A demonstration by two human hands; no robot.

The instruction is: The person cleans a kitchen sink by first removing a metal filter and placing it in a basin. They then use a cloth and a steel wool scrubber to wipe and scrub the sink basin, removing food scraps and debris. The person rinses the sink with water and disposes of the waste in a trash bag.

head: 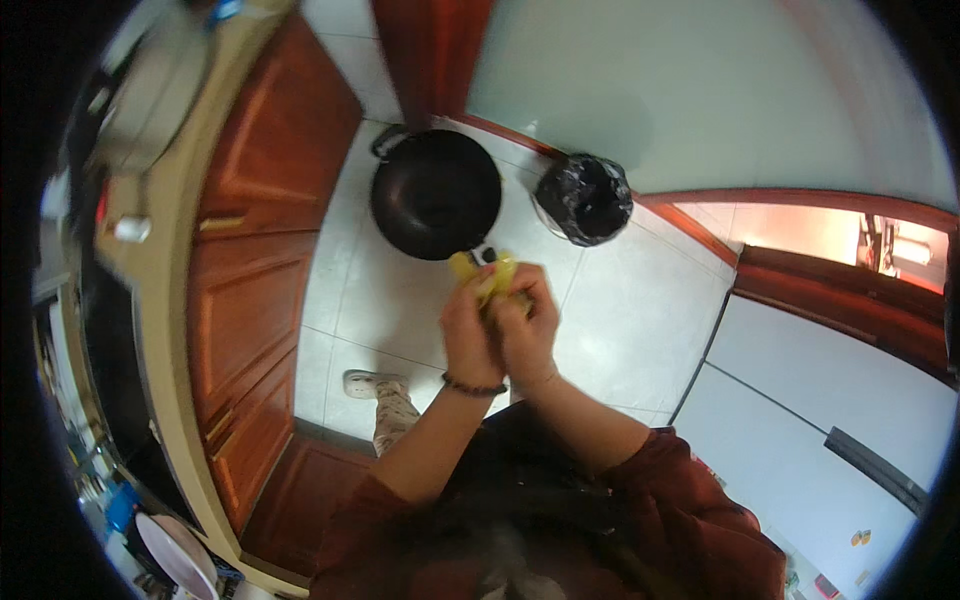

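Both my hands are pressed together in front of me, above the tiled floor. My left hand (472, 330), with a dark beaded bracelet at the wrist, and my right hand (529, 322) grip a soft yellow thing (504, 274), possibly a cloth. Its ends stick out past my fingers, and the rest is hidden in my grasp. Beyond the hands, a black wok (435, 191) rests on the floor, its inside facing up. A loop handle (388, 142) shows at its far left, and a small dark part lies close to my fingertips.
A bin lined with a black plastic bag (585, 199) stands right of the wok. Wooden cabinets (255, 300) and a beige countertop edge (176, 315) run along the left. A frosted glass panel (712, 97) is ahead; a pale refrigerator (810, 382) stands at right.
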